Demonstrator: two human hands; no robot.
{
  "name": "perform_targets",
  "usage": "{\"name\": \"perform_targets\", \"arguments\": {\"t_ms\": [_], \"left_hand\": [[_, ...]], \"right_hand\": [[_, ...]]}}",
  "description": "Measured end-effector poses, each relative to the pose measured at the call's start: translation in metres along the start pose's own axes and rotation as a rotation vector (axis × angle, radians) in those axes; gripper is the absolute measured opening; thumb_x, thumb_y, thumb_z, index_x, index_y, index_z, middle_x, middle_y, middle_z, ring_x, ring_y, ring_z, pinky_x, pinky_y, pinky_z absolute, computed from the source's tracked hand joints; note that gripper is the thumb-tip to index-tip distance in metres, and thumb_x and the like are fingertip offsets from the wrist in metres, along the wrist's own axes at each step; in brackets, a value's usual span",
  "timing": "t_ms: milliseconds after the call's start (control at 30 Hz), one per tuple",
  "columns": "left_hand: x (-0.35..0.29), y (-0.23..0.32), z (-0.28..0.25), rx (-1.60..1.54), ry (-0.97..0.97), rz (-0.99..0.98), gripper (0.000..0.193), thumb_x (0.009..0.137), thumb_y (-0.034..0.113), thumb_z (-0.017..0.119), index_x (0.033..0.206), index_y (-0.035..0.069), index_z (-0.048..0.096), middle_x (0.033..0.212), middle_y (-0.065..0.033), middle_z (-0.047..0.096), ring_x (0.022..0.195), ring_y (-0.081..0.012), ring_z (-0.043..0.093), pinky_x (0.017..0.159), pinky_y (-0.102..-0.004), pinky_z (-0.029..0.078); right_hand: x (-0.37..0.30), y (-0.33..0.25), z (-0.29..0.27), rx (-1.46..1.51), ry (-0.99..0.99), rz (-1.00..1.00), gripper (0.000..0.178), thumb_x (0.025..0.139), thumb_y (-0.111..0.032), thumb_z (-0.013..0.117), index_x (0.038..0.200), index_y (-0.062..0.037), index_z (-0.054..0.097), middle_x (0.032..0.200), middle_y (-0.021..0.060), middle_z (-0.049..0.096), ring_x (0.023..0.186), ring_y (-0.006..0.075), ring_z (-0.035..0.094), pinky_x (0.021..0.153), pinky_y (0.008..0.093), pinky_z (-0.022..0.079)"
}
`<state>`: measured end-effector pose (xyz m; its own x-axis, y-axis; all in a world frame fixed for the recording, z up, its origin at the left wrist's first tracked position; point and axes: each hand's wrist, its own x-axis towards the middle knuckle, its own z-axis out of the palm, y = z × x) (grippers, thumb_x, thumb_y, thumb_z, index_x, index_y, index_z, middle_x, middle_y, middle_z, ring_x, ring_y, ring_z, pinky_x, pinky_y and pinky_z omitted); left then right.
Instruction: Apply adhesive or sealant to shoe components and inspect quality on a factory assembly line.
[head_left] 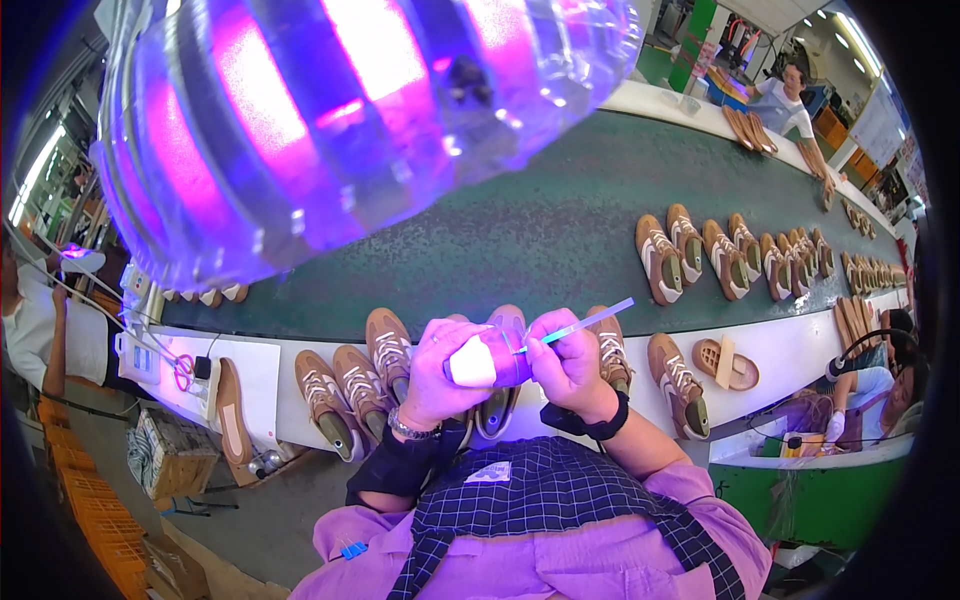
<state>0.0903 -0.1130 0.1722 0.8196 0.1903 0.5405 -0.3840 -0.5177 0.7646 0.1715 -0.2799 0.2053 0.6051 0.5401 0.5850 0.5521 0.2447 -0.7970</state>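
Note:
Close in front of my chest, my left hand is wrapped around a shoe; its pale end faces up, and the rest is tinted purple by the lamp and partly covered by my fingers. My right hand pinches a thin, pale blue-white stick, like a pen or brush handle, slanting up to the right. Its lower end is at the shoe, but I cannot tell what the tip is. Brown lace-up sneakers stand around my hands on the white ledge, and a single sneaker stands to the right.
A purple-glowing lamp hangs over a green conveyor belt. Pairs of sneakers stand on the belt at right. A brown sole piece lies on the ledge. At left are red scissors and a long insole. Other people work nearby.

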Motion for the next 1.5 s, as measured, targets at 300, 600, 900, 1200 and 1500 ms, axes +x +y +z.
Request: {"name": "perform_targets", "arguments": {"t_ms": [300, 600, 900, 1200, 1500], "left_hand": [[-0.002, -0.002, -0.001, 0.012, 0.002, 0.002, 0.06, 0.048, 0.014, 0.081, 0.105, 0.005, 0.064, 0.096, -0.0093, 0.062, 0.094, -0.0276, 0.058, 0.083, -0.0374, 0.048], [-0.002, -0.003, -0.003, -0.018, -0.001, 0.007, 0.061, 0.048, 0.014, 0.081, 0.106, 0.006, 0.063, 0.096, -0.0093, 0.063, 0.094, -0.028, 0.058, 0.083, -0.0378, 0.048], [-0.003, -0.002, -0.005, -0.016, -0.007, -0.004, 0.061, 0.048, 0.014, 0.081, 0.106, 0.005, 0.063, 0.098, -0.01, 0.062, 0.095, -0.0282, 0.057, 0.084, -0.038, 0.048], [-0.003, -0.005, -0.005, -0.029, -0.014, 0.003, 0.061, 0.048, 0.014, 0.081, 0.106, 0.005, 0.063, 0.098, -0.0102, 0.063, 0.095, -0.0281, 0.058, 0.083, -0.0379, 0.048], [-0.002, -0.006, -0.006, -0.051, -0.002, 0.006, 0.061, 0.049, 0.015, 0.083, 0.105, 0.005, 0.063, 0.098, -0.0096, 0.063, 0.094, -0.0279, 0.058, 0.082, -0.0375, 0.048]], "right_hand": [[0.0, -0.002, 0.003, 0.02, 0.01, -0.015, 0.004, 0.09, -0.005, 0.051, 0.092, -0.001, 0.051, 0.071, 0.0016, 0.054, 0.052, 0.0038, 0.051, 0.047, 0.0189, 0.04], [-0.003, -0.002, 0.005, 0.002, 0.021, -0.03, 0.004, 0.089, -0.004, 0.052, 0.091, -0.0008, 0.051, 0.074, 0.0026, 0.054, 0.054, 0.0051, 0.051, 0.049, 0.0201, 0.04], [-0.004, -0.002, 0.007, -0.002, 0.025, -0.061, 0.004, 0.09, -0.004, 0.052, 0.092, -0.0008, 0.05, 0.075, 0.0027, 0.053, 0.054, 0.005, 0.05, 0.049, 0.0199, 0.04], [-0.004, -0.002, 0.007, 0.007, 0.025, -0.048, 0.004, 0.09, -0.004, 0.051, 0.092, -0.0011, 0.05, 0.077, 0.0034, 0.054, 0.054, 0.0044, 0.05, 0.049, 0.0191, 0.04], [-0.01, 0.0, 0.006, -0.051, 0.017, -0.021, 0.004, 0.087, -0.003, 0.054, 0.09, -0.001, 0.052, 0.082, 0.0053, 0.055, 0.063, 0.0089, 0.053, 0.055, 0.0231, 0.042]]}}
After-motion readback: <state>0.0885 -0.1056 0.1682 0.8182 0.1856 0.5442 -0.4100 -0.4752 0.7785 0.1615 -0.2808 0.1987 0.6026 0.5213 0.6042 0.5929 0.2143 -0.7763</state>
